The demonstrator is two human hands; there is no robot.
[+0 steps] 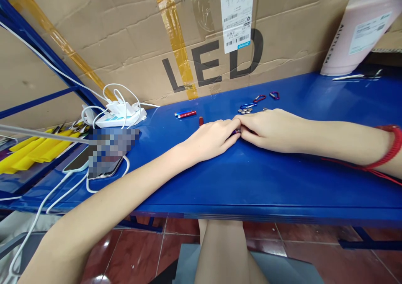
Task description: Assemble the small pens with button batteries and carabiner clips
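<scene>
My left hand [212, 140] and my right hand [266, 130] meet over the blue table, fingertips close together. Between them is a small purple tube with a metallic end [236, 131], mostly covered by the fingers. My left fingers are closed around it, and my right thumb and fingers pinch at its end. A red tube [201, 121] pokes out just behind my left hand. Farther left lie a red tube [187, 114] and a blue tube [183, 112] side by side. Several round silver button cells [244, 111] sit behind my right fingertips.
Beyond the button cells are blue [248, 106], red [260, 98] and purple [274, 95] carabiners. A power strip [135, 116] with white cables and phones [78, 158] occupy the left. A cardboard box [132, 37] stands behind; a pink cup [342, 45] is at back right.
</scene>
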